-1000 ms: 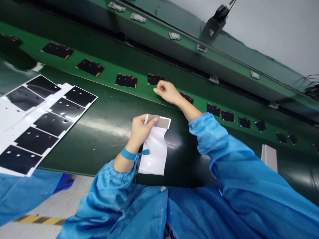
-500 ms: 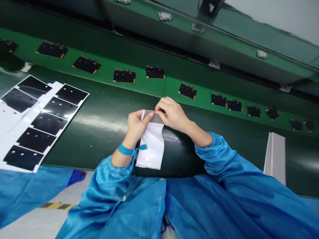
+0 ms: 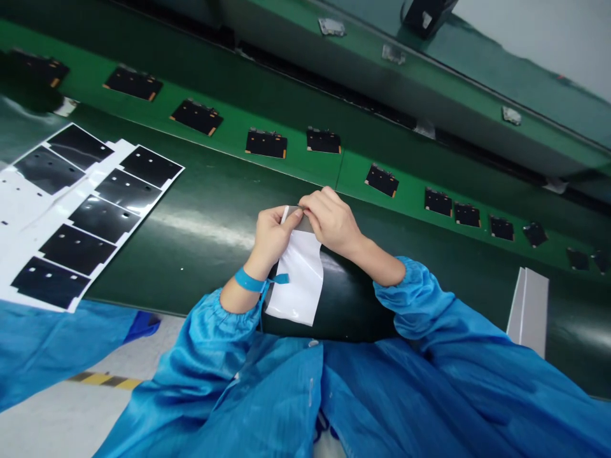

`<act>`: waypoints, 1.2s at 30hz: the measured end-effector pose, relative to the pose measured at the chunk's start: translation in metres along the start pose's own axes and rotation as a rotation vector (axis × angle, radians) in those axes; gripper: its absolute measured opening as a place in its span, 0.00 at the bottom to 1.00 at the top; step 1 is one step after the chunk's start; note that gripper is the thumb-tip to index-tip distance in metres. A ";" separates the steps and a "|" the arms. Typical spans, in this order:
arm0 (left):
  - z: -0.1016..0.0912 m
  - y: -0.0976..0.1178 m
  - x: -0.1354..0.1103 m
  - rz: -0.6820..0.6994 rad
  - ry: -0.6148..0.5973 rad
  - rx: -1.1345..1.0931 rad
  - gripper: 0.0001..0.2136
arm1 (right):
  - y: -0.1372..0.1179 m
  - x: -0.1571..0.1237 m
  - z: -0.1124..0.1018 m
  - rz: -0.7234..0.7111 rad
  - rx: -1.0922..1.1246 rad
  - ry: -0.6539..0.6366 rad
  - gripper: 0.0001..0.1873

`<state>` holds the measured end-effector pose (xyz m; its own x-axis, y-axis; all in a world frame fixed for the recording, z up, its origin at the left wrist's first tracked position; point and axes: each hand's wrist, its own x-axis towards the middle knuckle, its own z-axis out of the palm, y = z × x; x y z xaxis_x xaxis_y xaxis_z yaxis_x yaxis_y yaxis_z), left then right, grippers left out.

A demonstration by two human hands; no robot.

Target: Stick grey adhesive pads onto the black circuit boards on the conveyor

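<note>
Over the bench (image 3: 214, 254), the sheet (image 3: 299, 273) is held at its upper end by the left hand (image 3: 271, 238), and its top edge is pinched by the right hand (image 3: 333, 219); that end is best kept flat and the edge worked lightly, without creasing.

On the dark green tabletop (image 3: 214, 280), white sheets (image 3: 23, 238) with black panels (image 3: 79, 248) are laid at nine o'clock, and grey strips (image 3: 535, 312) between three and four. Along a brighter green band (image 3: 298, 157), from ten to three o'clock, dark boards (image 3: 323, 140) are spaced; by a green ledge (image 3: 453, 81) farther back, small silvery parts (image 3: 331, 27) are carried, twelve to two.
</note>
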<state>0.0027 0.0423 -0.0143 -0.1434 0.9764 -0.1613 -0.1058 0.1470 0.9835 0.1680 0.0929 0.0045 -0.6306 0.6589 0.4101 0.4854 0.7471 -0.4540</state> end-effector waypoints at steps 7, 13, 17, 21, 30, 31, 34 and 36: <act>0.006 0.002 0.001 -0.004 0.023 -0.038 0.18 | 0.025 0.014 0.002 0.084 0.215 0.106 0.13; 0.007 0.003 0.001 -0.022 0.001 -0.016 0.20 | 0.063 0.097 0.030 0.218 0.293 -0.047 0.27; 0.006 0.005 0.001 -0.019 -0.016 -0.018 0.20 | 0.065 0.135 0.054 0.198 0.193 -0.139 0.31; 0.006 0.005 0.001 -0.010 -0.013 -0.040 0.20 | 0.066 0.146 0.064 0.227 0.078 -0.194 0.33; 0.008 0.004 -0.001 -0.023 -0.047 -0.083 0.18 | 0.068 0.140 0.057 0.251 -0.076 -0.242 0.31; 0.008 0.004 -0.001 -0.023 -0.047 -0.083 0.18 | 0.068 0.140 0.056 0.262 -0.083 -0.236 0.30; 0.008 0.005 -0.001 -0.022 -0.039 -0.076 0.18 | 0.069 0.138 0.055 0.286 -0.077 -0.215 0.30; 0.007 0.005 0.000 -0.017 -0.032 -0.066 0.18 | 0.071 0.137 0.054 0.301 -0.060 -0.197 0.29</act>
<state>0.0094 0.0441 -0.0089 -0.1095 0.9786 -0.1742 -0.1724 0.1539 0.9729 0.0834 0.2310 -0.0144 -0.5555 0.8251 0.1026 0.6980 0.5298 -0.4817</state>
